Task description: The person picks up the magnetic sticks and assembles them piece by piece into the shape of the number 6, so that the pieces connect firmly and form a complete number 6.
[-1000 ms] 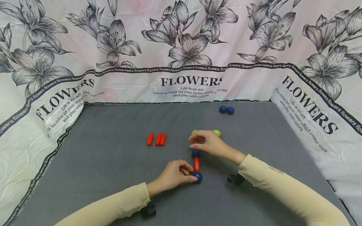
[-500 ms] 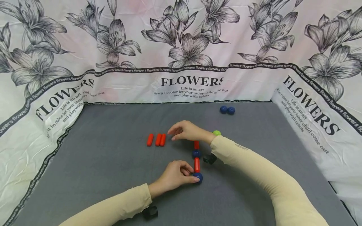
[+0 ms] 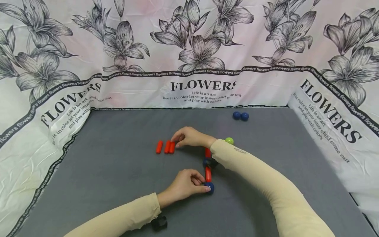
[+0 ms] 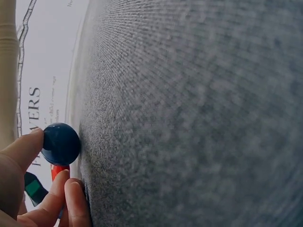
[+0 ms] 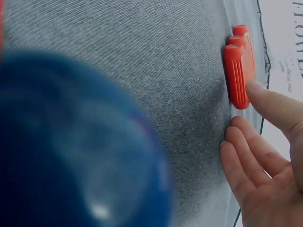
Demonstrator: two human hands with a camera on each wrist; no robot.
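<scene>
In the head view my left hand (image 3: 185, 184) pinches the near blue ball (image 3: 210, 188) of an upright line of pieces. Its thumb lies on the ball in the left wrist view, with fingertips beside the red rod (image 4: 57, 172). Farther along stand a second blue ball (image 3: 205, 162), partly covered by the right wrist's camera, and another red rod (image 3: 208, 152). My right hand (image 3: 192, 136) reaches to the rightmost of three loose red rods (image 3: 172, 148). In the right wrist view its thumb is right at that rod (image 5: 235, 78), fingers extended beside it, not closed round it.
Right of the forearm, a green ball (image 3: 229, 141) shows past the sleeve (image 3: 251, 164). Two blue balls (image 3: 240, 116) sit together near the back edge of the grey table (image 3: 118, 177). A flower-printed cloth (image 3: 201, 89) hangs behind and at the sides.
My right hand has moved left from over the line of pieces to the loose red rods. My left hand stays at the near blue ball.
</scene>
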